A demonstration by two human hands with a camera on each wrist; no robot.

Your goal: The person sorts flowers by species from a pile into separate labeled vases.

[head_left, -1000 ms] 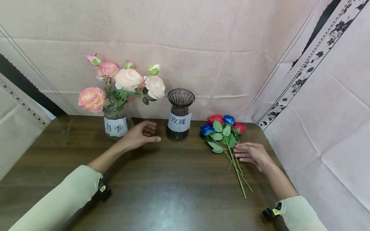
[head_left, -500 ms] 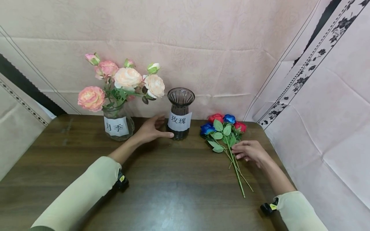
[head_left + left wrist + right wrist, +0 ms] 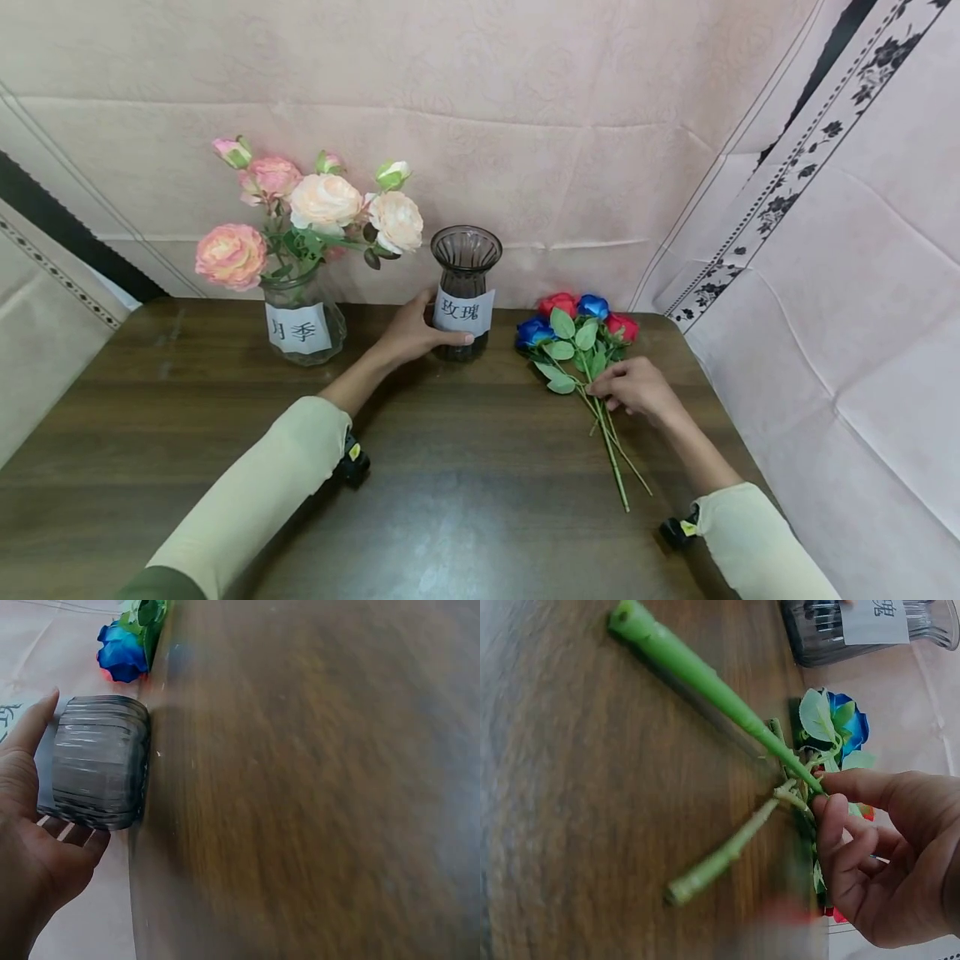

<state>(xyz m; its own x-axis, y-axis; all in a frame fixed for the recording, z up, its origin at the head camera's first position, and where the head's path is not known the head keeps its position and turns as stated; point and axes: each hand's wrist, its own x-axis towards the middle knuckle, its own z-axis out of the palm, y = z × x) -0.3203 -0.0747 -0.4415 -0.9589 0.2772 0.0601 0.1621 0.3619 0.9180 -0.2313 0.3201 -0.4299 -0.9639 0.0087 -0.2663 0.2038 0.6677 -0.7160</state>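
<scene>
My left hand [image 3: 414, 332] is at the left side of a dark glass vase [image 3: 467, 258] with a white paper label. The thumb lies across the vase's front and the other fingers reach behind it; the left wrist view shows the hand [image 3: 45, 840] around the ribbed vase [image 3: 101, 761]. At the right, my right hand [image 3: 637, 387] pinches a green rose stem [image 3: 720, 697] between thumb and forefinger. The red and blue roses [image 3: 534, 332] lie crossed on the table, heads toward the back; the right wrist view shows a blue bloom [image 3: 851, 724] beyond the fingertips.
Left of the dark vase stands a clear glass jar [image 3: 303, 329], also labelled, filled with pink and cream flowers [image 3: 326, 202]. Pale patterned cloth [image 3: 555, 192] hangs behind the brown wooden table [image 3: 420, 500] and along both sides.
My left hand has moved right, from beside the clear jar to the dark vase, and grips it. My right hand has moved slightly left onto the stems, its fingers closing to pinch one.
</scene>
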